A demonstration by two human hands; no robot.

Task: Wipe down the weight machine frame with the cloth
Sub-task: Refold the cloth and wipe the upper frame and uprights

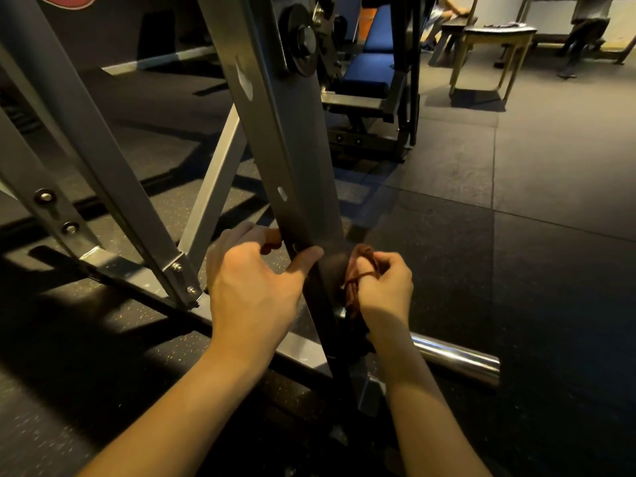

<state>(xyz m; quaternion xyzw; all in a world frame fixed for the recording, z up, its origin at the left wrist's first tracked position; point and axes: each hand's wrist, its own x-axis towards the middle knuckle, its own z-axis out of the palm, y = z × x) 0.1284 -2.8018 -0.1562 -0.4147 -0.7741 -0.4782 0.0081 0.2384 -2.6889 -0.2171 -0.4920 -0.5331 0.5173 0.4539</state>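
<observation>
Wiping the low end of the weight machine frame (299, 160): the leaning grey upright, close to where it meets the rubber floor (516, 270). A chrome bar (457, 359) sticks out from the foot toward the right, just beside the work zone.

Left grip (251, 280) wraps the upright's left edge, thumb flat across the front face, fingers curled round behind. Bracing, I'd say. Right grip (385, 287) is clenched round the bunched brown cloth (358, 266) and pushes it against the upright's right edge, a little above the foot joint. The cloth is wadded, so only a small patch touches metal.

Step in hand, my read: right side face of the upright, bottom section. Can't tell how much of the frame is done.

Next move calls for running the cloth down the right edge to the foot, then round onto the front face. The left thumb has to come off that face first. Flattening the cloth would give more contact. Mind knuckles near the chrome bar.
</observation>
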